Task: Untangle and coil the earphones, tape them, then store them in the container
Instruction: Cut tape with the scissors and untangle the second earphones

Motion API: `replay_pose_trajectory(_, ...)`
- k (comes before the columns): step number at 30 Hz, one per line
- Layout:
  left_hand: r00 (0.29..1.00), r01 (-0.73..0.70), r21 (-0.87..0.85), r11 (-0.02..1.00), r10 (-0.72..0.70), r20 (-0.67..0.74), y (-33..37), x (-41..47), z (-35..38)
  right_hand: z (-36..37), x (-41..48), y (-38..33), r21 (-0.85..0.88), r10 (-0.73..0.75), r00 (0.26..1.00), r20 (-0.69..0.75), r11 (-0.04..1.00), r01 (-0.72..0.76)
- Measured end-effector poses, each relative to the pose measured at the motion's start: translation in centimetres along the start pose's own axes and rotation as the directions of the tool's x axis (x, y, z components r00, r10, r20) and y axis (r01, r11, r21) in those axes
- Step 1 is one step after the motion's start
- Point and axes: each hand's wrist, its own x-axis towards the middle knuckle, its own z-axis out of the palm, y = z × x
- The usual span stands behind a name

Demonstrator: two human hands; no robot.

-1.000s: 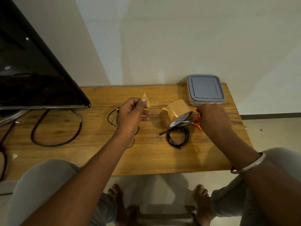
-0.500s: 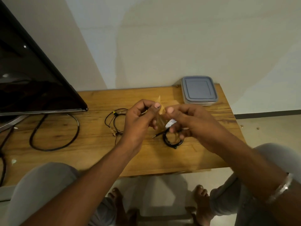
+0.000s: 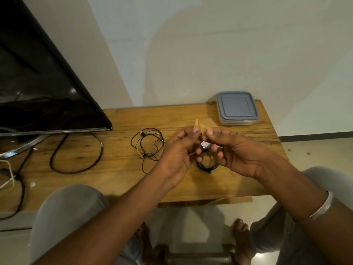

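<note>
Earphones point(image 3: 147, 144) lie tangled in loose black loops.

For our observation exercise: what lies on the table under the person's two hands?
A black coiled earphone shows below the left hand and right hand, with a sliver of white label. The rest of the coil and whatever bears the label are covered.

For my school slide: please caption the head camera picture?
Left hand and right hand pinch brown tape above coiled earphones; tangled earphones and a lidded container wait on the table.
</note>
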Motion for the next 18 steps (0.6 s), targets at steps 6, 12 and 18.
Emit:
replay_pose_trajectory(6, 0.985, 0.063, 0.004, 0.998, -0.063, 0.16, 1.7, -0.2, -1.5, -1.7, -1.2, -2.0, 0.035, -0.097, 0.985, -0.142, 0.994, 0.103)
replay_pose_trajectory(12, 0.993, 0.007, 0.992, 0.124, 0.114, -0.022, -2.0, 1.3, -4.9, -4.6, -1.6, -2.8, -0.368, -0.288, 0.859, -0.423, 0.921, 0.128)
replay_pose_trajectory(18, 0.961, -0.138, 0.99, -0.041, 0.236, 0.144, -5.2, 4.3, -4.0, -5.8, -0.8, -2.5, -0.607, -0.4, 0.831, -0.386, 0.789, 0.097)
